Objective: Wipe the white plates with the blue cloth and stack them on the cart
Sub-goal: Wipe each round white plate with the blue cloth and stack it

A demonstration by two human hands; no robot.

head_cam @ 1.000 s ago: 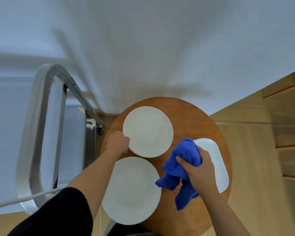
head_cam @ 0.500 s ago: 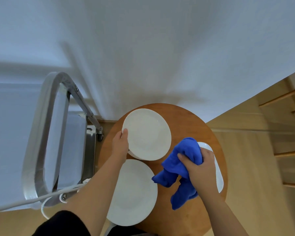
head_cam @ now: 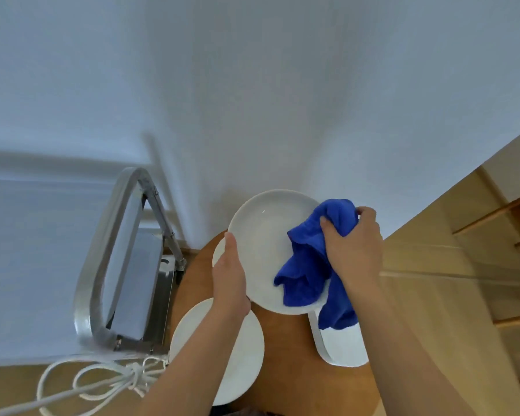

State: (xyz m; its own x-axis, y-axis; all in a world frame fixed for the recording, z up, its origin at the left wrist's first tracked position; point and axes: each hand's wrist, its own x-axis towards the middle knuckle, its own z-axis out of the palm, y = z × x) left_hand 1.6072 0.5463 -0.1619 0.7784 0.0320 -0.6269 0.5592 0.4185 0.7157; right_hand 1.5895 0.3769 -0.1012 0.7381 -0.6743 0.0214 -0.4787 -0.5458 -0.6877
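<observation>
In hand: your left hand (head_cam: 230, 279) grips the round plate (head_cam: 270, 250) at its 8 o'clock rim; your right hand (head_cam: 353, 244) clutches the blue cloth (head_cam: 309, 262) on its face. Outstanding: three plates on the table (head_cam: 294, 364), at 12, 7 and 4 o'clock; none visibly stacked on the cart (head_cam: 108, 265).

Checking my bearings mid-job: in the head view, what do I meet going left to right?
White cord → cart → left hand gripping the lifted plate → blue cloth → right hand gripping the cloth.
</observation>
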